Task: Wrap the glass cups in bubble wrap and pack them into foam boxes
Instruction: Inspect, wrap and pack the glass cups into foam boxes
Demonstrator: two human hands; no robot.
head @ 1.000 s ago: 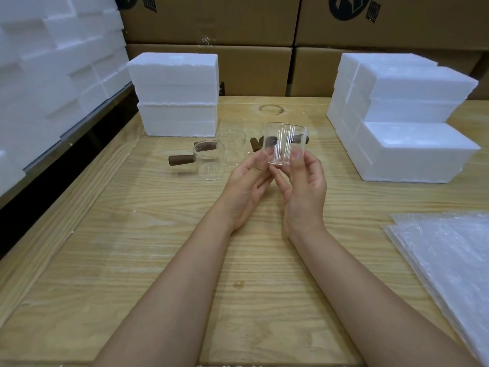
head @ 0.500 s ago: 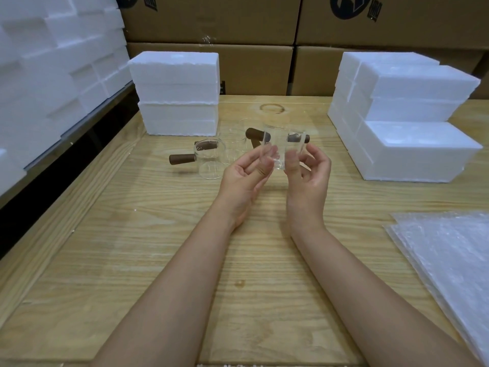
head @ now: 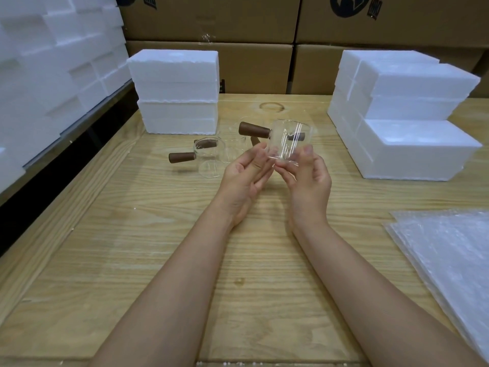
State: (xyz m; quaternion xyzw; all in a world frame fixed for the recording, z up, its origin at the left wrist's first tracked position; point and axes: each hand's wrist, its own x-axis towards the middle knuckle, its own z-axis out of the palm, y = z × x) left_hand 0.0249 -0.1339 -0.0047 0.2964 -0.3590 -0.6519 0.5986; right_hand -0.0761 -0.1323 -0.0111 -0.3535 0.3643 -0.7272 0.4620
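Your forearms reach in from the near edge over the wooden surface (head: 132, 260) and converge toward its middle. Bubble wrap (head: 449, 255) lies in stacked sheets at the near right, well apart from both hands. Your left hand (head: 242, 181) is turned palm up, fingers loosely extended, their tips touching the lower left side of the glass cup (head: 289, 144). Your right hand (head: 309, 181) grasps that cup, thumb on its near wall and fingers under its base, holding it raised off the surface with its brown handle (head: 254, 130) pointing left. Just beyond the left hand a second cup (head: 209, 161) stands on the surface, handle to the left; the clear cups behind it cannot be told apart. One stack of foam boxes (head: 176, 94) stands far left, another stack (head: 412, 128) far right. Cartons (head: 211, 25) line the back; their dark round logos are cut off and the writing cannot be read
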